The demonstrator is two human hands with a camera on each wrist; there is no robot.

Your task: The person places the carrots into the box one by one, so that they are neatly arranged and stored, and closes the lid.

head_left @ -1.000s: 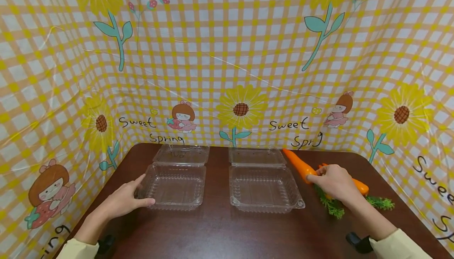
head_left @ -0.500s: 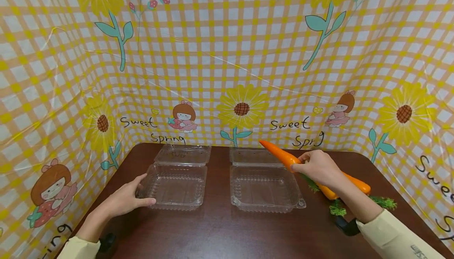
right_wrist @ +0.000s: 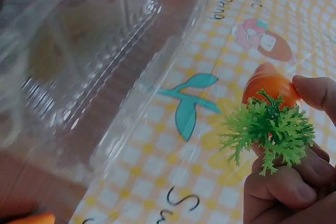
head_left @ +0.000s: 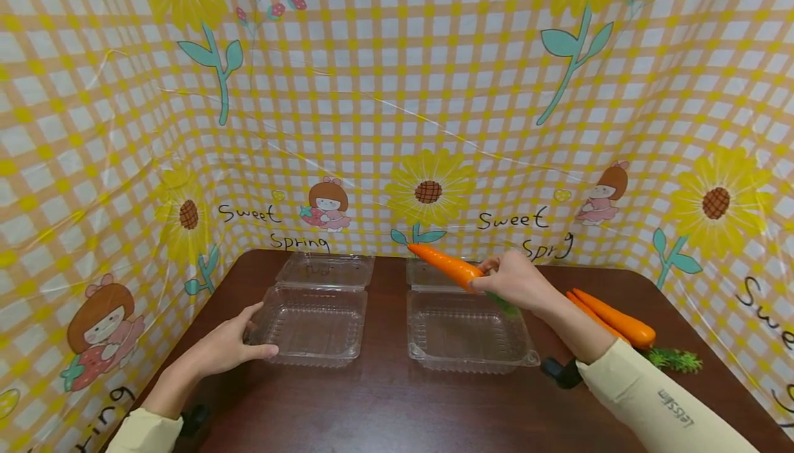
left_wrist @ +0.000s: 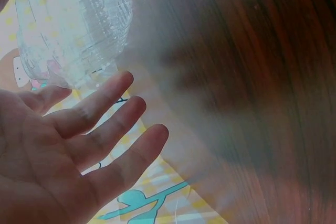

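Further left than a second ago, the carrot [head_left: 443, 262] hangs over the right box [head_left: 459, 365]. Your left hand [head_left: 225, 345], fingers apart, lies beside the left box [head_left: 316, 356] near the worktop's [head_left: 384, 401] left edge. Your right hand [head_left: 520, 282] pinches the carrot's thick end; probably light, stiff and slippery, it's best held there.

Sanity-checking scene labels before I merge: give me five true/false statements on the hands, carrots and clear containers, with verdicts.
1. The right hand holds a carrot with leafy greens. True.
2. The left hand holds a carrot too. False: it holds none and is at the left container.
3. More carrots lie on the table on the person's right. True.
4. The right container is closed. False: its lid lies open behind it.
5. The held carrot is resting inside the right container. False: it is held up in the air.
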